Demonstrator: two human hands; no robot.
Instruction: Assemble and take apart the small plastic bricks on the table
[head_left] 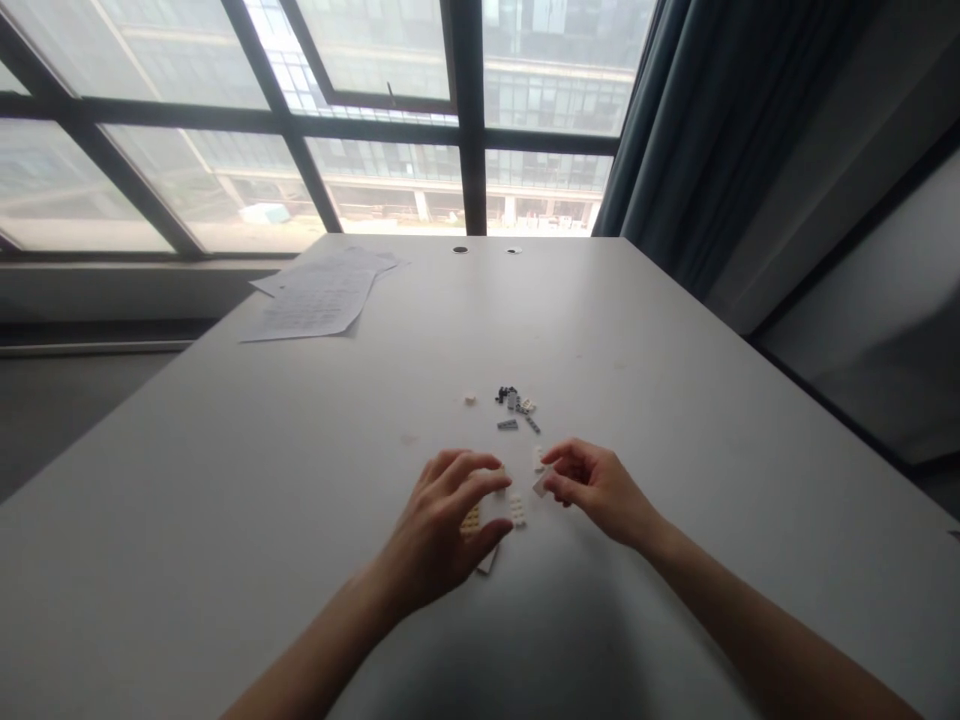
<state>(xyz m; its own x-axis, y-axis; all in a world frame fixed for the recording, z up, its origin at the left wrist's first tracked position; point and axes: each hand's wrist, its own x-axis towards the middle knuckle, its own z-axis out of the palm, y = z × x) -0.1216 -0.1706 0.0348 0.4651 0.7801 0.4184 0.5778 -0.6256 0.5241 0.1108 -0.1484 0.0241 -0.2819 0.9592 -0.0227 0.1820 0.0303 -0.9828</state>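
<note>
My left hand (454, 510) hovers low over the table with thumb and fingers apart and nothing gripped between them. Partly hidden beneath it are a tan studded plate (470, 522) and a flat whitish piece (487, 560). Just right of its thumb lies a white studded plate (517, 510). My right hand (592, 483) is closed in a pinch on a small white building piece (541, 482). Beyond those fingertips sits another white studded piece (538, 458), partly covered by the hand.
Farther up the white table (660, 370) is a loose cluster of black and grey pieces (512, 398), with a grey piece (508, 425) nearer. One small cream piece (470, 400) lies apart to the left. Printed papers (315, 295) rest at the far left, before the window.
</note>
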